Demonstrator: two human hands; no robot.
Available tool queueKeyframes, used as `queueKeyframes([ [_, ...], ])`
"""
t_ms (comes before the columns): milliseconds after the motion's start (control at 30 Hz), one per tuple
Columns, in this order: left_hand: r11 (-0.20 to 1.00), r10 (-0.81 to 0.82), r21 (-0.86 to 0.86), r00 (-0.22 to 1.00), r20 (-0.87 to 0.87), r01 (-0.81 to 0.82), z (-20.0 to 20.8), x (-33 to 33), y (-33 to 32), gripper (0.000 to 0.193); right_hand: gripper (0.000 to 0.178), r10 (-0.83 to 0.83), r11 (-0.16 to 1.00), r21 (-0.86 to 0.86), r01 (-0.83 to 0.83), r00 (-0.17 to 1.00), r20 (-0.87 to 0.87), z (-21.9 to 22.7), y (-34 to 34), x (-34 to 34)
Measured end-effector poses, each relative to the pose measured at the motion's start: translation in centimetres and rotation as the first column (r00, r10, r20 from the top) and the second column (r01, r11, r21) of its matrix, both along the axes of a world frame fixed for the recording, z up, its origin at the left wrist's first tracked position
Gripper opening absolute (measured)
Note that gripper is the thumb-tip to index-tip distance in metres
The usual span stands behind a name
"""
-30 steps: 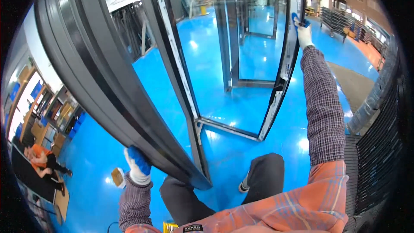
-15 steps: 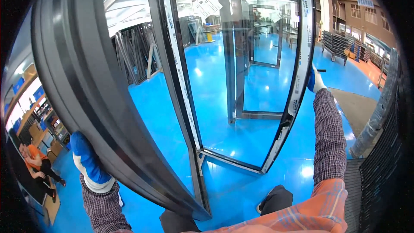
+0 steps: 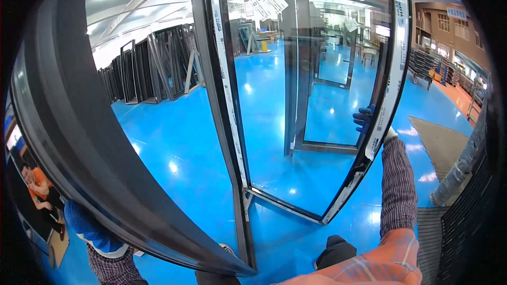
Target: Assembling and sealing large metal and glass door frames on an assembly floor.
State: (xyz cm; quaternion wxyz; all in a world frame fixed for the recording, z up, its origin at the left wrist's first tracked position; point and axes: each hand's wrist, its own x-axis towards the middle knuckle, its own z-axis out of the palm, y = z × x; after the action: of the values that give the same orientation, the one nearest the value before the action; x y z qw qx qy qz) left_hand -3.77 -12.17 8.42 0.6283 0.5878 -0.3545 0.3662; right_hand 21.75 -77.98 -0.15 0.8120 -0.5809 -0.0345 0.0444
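A tall dark grey metal frame fills the left side, running down to near my feet. My left hand, in a blue and white glove, is closed at its outer edge, with the fingertips hidden. To the right, a glazed sash stands swung out at an angle from the frame's upright, white labelled strips along its edges. My right hand, gloved too, wraps round the sash's far-right edge; its dark blue fingers show through the glass. Paper labels stick to the pane high up.
Blue floor spreads below. Dark frames lean in a row at the back left. A person in orange sits at far left. A loaded trolley and a wrapped grey column stand at right.
The near frame now spreads wider, shifting left, and my left hand has gone left and down with it. The sash appears farther right. My right hand is lower, its fingers now visible through the glass.
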Motion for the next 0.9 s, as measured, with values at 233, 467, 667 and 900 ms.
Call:
queueKeyframes([
  [233,1.000,0.011,0.006,1.000,-0.022,-0.010,3.3,0.6,0.0,0.039,0.048,0.020,0.978,0.176,-0.109,0.895,0.445,1.1,3.8,-5.3],
  [467,0.567,0.399,0.547,0.786,0.471,-0.616,15.8,2.7,-9.3,0.038,0.044,-0.202,0.929,0.371,-0.009,0.826,0.527,6.5,7.1,-10.7],
  [667,0.964,-0.037,0.255,0.985,-0.168,0.080,21.9,5.5,-17.5,0.035,0.046,-0.156,0.754,-0.234,0.613,0.514,0.843,9.6,6.1,-13.5],
  [900,0.722,0.460,0.452,0.852,0.252,-0.524,26.4,4.6,-28.0,0.036,0.052,-0.163,0.863,-0.043,0.503,0.358,0.920,20.0,5.6,-16.9],
])
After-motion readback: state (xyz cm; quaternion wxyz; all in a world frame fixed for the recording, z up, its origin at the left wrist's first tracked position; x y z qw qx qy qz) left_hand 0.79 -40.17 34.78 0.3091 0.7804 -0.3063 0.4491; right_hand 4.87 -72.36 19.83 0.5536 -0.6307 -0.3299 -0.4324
